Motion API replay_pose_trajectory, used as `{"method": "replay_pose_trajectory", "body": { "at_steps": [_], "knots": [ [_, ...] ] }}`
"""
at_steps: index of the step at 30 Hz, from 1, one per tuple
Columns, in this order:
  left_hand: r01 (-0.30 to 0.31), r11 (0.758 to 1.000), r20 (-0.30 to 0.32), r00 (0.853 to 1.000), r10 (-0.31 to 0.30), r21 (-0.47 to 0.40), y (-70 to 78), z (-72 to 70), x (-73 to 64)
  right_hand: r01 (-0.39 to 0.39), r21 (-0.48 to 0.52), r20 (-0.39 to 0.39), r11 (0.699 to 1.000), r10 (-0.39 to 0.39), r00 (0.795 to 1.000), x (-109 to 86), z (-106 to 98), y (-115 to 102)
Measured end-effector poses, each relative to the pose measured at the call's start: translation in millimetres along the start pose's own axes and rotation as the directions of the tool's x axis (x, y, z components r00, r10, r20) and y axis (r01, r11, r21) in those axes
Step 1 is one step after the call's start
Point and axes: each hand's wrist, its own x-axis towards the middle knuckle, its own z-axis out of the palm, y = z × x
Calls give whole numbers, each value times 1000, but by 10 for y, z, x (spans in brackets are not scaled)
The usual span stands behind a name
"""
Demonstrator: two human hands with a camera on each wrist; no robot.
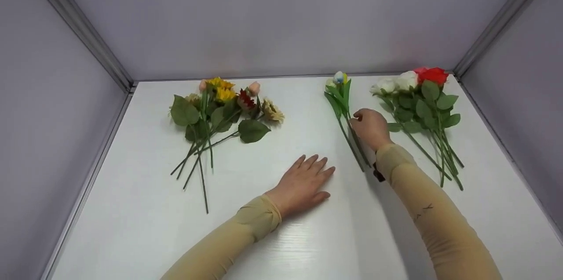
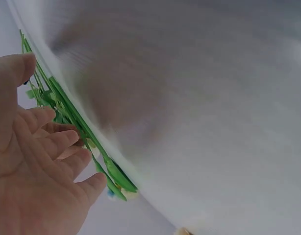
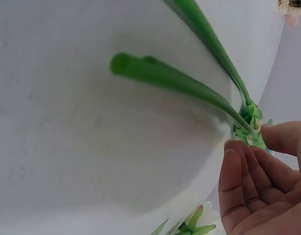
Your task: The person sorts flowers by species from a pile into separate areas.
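Note:
Several tulips (image 1: pixel 341 95) with blue, yellow and whitish heads lie at the back of the white table, right of the middle. My right hand (image 1: pixel 371 128) is beside their green stems, fingers bent. In the right wrist view a stem (image 3: pixel 185 85) runs toward the gap between the thumb (image 3: pixel 283 137) and fingertips, which stand apart. My left hand (image 1: pixel 301 187) is at the table's middle, fingers spread, holding nothing. In the left wrist view its palm (image 2: pixel 37 171) and loosely bent fingers show, with tulip stems (image 2: pixel 74 107) beyond.
On the left lies a loose bunch of sunflowers (image 1: pixel 225 94) and other flowers, stems crossing toward the front. To the right, white roses (image 1: pixel 407 81) and a red rose (image 1: pixel 433 75) lie with leafy stems (image 1: pixel 440 139). Grey walls (image 1: pixel 286 20) enclose the table (image 1: pixel 281 249).

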Motion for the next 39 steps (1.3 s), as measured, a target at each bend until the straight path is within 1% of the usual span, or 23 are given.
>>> {"method": "replay_pose_trajectory", "body": {
  "at_steps": [3, 5, 7, 9, 10, 12, 13, 14, 16, 18, 21, 22, 23, 24, 26, 28, 30, 31, 32, 33, 35, 36, 39],
  "knots": [
    [34, 999, -20, 999, -34, -9, -109, -24, -36, 27, -3, -18, 1000, -27, 999, -21, -8, -18],
    [70, 997, -38, 997, -70, -21, -208, -51, -67, 54, 2, -34, 999, -53, 998, -32, -2, -39],
    [111, 993, -65, 991, -113, -39, -331, -91, -113, 87, 3, -57, 996, -87, 995, -42, 12, -71],
    [154, 986, -108, 981, -160, -60, -479, -135, -176, 131, -8, -82, 991, -131, 988, -57, 33, -119],
    [179, 981, -131, 974, -187, -73, -560, -161, -214, 162, -23, -93, 986, -164, 982, -63, 51, -149],
    [226, 968, -184, 952, -243, -108, -736, -207, -296, 213, -44, -106, 976, -216, 971, -86, 90, -221],
    [252, 959, -212, 938, -274, -128, -828, -227, -337, 237, -58, -108, 970, -242, 964, -101, 114, -262],
    [278, 949, -242, 920, -308, -151, -921, -244, -382, 264, -70, -107, 962, -270, 957, -119, 141, -304],
    [335, 919, -282, 879, -384, -206, -1104, -284, -476, 311, -87, -95, 946, -319, 943, -163, 206, -393],
    [388, 885, -317, 831, -457, -258, -1291, -315, -578, 343, -94, -71, 935, -350, 934, -226, 282, -492],
    [472, 824, -334, 758, -561, -314, -1558, -351, -760, 396, -105, -12, 912, -399, 917, -343, 415, -648],
    [498, 803, -335, 734, -591, -327, -1644, -357, -826, 416, -107, 11, 903, -418, 909, -389, 465, -702],
    [522, 780, -332, 710, -622, -344, -1725, -359, -893, 444, -112, 34, 889, -443, 896, -435, 519, -754],
    [547, 755, -326, 684, -652, -362, -1803, -356, -960, 478, -120, 57, 870, -474, 879, -483, 573, -806],
    [600, 688, -290, 630, -721, -408, -1940, -355, -1097, 555, -129, 100, 822, -546, 832, -575, 692, -919],
    [643, 611, -232, 578, -783, -462, -2054, -349, -1217, 639, -142, 140, 756, -623, 769, -670, 813, -1032],
    [681, 529, -149, 535, -831, -506, -2140, -349, -1312, 706, -148, 177, 692, -684, 708, -764, 918, -1146],
    [698, 491, -101, 521, -848, -521, -2172, -349, -1347, 731, -146, 195, 666, -705, 682, -810, 967, -1202],
    [713, 460, -60, 509, -859, -529, -2197, -350, -1372, 750, -144, 215, 646, -719, 661, -857, 1011, -1257],
    [727, 432, -18, 501, -865, -533, -2216, -353, -1389, 764, -143, 234, 630, -728, 644, -901, 1051, -1308],
    [753, 392, 55, 491, -869, -528, -2238, -361, -1401, 778, -135, 264, 614, -734, 626, -980, 1119, -1401],
    [764, 380, 82, 488, -869, -521, -2244, -364, -1400, 781, -134, 276, 610, -734, 621, -1014, 1147, -1439],
    [781, 370, 121, 487, -865, -503, -2259, -373, -1393, 793, -122, 286, 597, -744, 604, -1084, 1214, -1516]
  ]
}}
